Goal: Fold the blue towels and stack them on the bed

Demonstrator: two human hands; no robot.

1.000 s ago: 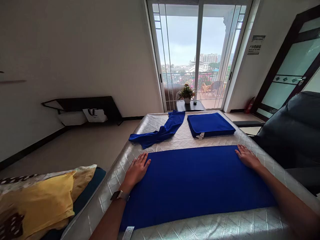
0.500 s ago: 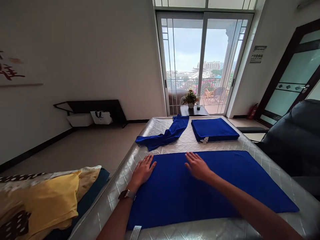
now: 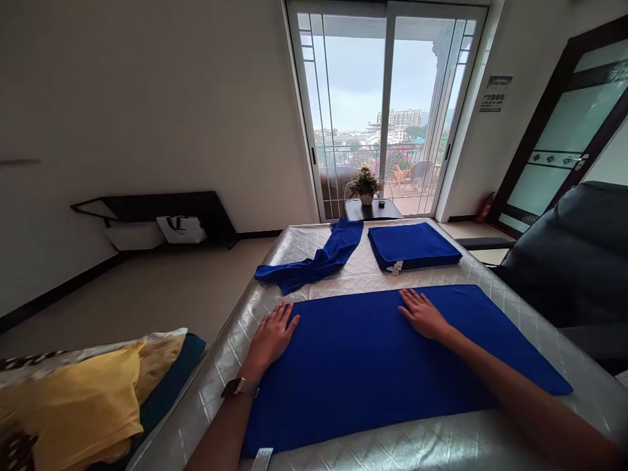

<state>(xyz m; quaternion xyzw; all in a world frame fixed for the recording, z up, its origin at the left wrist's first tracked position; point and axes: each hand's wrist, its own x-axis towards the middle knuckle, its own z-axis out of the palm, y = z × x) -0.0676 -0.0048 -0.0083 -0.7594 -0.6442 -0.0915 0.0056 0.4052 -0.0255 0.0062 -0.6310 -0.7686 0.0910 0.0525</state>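
Note:
A flat blue cloth [image 3: 363, 366] lies spread on the quilted mattress [image 3: 216, 366], with a white label [image 3: 263, 458] at its near left corner. My left hand [image 3: 271, 333] rests open on the cloth's far left corner, fingers stretched and pointing away. My right hand [image 3: 422, 314] lies open and flat near the far edge, right of the middle, palm down. Neither hand grips anything. Beyond the right hand sits a neat stack of folded blue cloths [image 3: 412, 245] with white tags showing. A crumpled blue cloth [image 3: 314, 261] lies to its left.
Yellow and patterned bedding [image 3: 93, 399] is heaped at the lower left. A black leather chair [image 3: 574, 255] stands on the right. Past the mattress are a small table [image 3: 373, 209] with a potted plant [image 3: 366, 184] and a sliding glass door [image 3: 348, 85].
My right hand has slid to the right along the blue cloth. The left hand stays at the far left corner. The view has shifted slightly.

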